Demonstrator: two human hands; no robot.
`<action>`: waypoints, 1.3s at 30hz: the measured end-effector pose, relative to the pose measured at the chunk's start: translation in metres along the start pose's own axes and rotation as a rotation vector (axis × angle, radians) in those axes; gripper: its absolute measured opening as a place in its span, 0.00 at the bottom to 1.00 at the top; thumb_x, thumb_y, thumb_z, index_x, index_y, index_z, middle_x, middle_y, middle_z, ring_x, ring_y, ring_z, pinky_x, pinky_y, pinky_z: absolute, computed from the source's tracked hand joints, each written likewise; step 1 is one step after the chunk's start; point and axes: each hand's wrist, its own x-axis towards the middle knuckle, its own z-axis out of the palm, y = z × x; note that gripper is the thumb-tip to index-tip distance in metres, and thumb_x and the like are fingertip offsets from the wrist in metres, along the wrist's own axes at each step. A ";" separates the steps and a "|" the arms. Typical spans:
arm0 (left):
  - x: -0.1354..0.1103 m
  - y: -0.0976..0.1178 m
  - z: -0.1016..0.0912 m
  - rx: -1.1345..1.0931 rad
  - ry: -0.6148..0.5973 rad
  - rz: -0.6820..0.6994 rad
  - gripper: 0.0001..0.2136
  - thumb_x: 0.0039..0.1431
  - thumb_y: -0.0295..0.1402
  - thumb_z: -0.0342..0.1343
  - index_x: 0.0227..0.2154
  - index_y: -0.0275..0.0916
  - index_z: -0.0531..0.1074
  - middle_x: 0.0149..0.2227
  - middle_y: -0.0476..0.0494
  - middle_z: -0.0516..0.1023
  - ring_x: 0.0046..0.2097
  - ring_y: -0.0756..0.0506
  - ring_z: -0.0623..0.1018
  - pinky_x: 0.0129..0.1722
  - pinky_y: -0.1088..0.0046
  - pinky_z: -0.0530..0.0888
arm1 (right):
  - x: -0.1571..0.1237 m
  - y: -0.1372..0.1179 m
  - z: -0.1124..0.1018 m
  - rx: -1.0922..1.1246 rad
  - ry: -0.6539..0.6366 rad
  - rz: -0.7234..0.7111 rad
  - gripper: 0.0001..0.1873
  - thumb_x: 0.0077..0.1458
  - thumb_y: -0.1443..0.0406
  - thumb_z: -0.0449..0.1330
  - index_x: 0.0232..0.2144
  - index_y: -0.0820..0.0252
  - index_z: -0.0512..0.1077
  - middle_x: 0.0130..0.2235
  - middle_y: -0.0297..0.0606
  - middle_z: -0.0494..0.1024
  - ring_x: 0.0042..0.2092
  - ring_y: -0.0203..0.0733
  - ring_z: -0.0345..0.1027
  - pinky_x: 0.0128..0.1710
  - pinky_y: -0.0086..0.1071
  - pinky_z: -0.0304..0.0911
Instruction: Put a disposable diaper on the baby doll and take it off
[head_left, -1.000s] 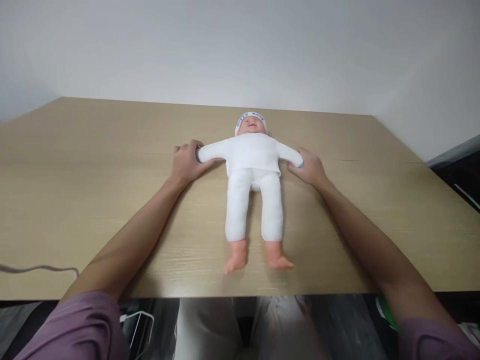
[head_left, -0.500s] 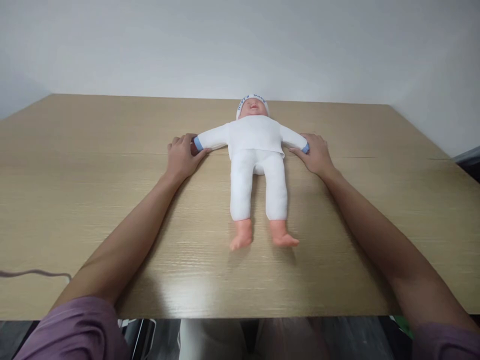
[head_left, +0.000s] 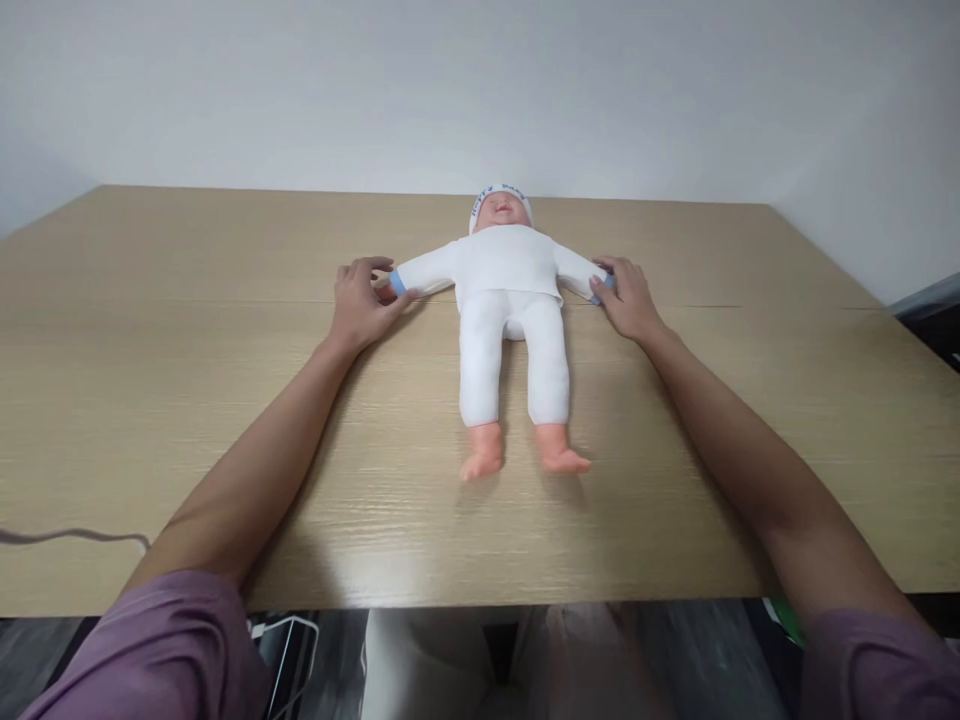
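Note:
A baby doll [head_left: 514,262] lies on its back on the wooden table, arms spread and bare feet towards me. It wears a white top, white trousers and a white cap with blue lettering. My left hand [head_left: 364,305] curls loosely around the doll's hand at the blue cuff [head_left: 397,283] on the left, thumb along the sleeve's near side. My right hand [head_left: 628,300] grips the end of the other sleeve [head_left: 577,270], thumb on top at its blue cuff. The doll's hand on that side is hidden by my fingers.
The wooden table [head_left: 187,400] reaches back to a pale wall [head_left: 300,90]. A cable [head_left: 75,535] lies at the left near my forearm. Below the front edge, a white cord [head_left: 313,640] hangs on the left. Something dark [head_left: 930,320] stands beyond the right edge.
My right thumb has moved from beneath the sleeve to on top of the cuff. My left fingers have loosened and lifted slightly around the doll's hand. The view has shifted slightly.

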 end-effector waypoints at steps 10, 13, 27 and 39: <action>-0.002 -0.012 -0.021 0.017 -0.090 0.142 0.24 0.81 0.49 0.48 0.62 0.33 0.73 0.63 0.38 0.79 0.60 0.41 0.73 0.69 0.57 0.66 | -0.003 0.010 -0.015 -0.030 -0.059 -0.086 0.30 0.73 0.46 0.51 0.65 0.56 0.73 0.63 0.54 0.79 0.62 0.65 0.71 0.67 0.61 0.64; -0.003 -0.017 -0.025 0.027 -0.113 0.196 0.32 0.73 0.59 0.56 0.62 0.36 0.73 0.62 0.37 0.80 0.58 0.38 0.75 0.68 0.54 0.67 | -0.008 0.019 -0.026 -0.019 -0.121 -0.167 0.37 0.67 0.43 0.60 0.68 0.58 0.71 0.62 0.56 0.79 0.61 0.68 0.72 0.65 0.62 0.65; -0.002 -0.007 -0.031 0.084 -0.212 0.183 0.57 0.66 0.74 0.30 0.59 0.16 0.71 0.61 0.34 0.78 0.62 0.37 0.75 0.54 0.53 0.63 | -0.006 0.029 -0.027 -0.098 -0.138 -0.159 0.37 0.70 0.38 0.54 0.64 0.57 0.75 0.53 0.54 0.81 0.56 0.67 0.72 0.63 0.61 0.64; 0.002 -0.035 -0.012 -0.100 -0.069 0.184 0.21 0.68 0.45 0.66 0.59 0.43 0.77 0.57 0.36 0.84 0.52 0.35 0.80 0.57 0.51 0.75 | -0.007 0.039 -0.020 0.010 -0.010 -0.155 0.31 0.67 0.39 0.60 0.59 0.52 0.78 0.54 0.50 0.84 0.55 0.65 0.75 0.60 0.60 0.66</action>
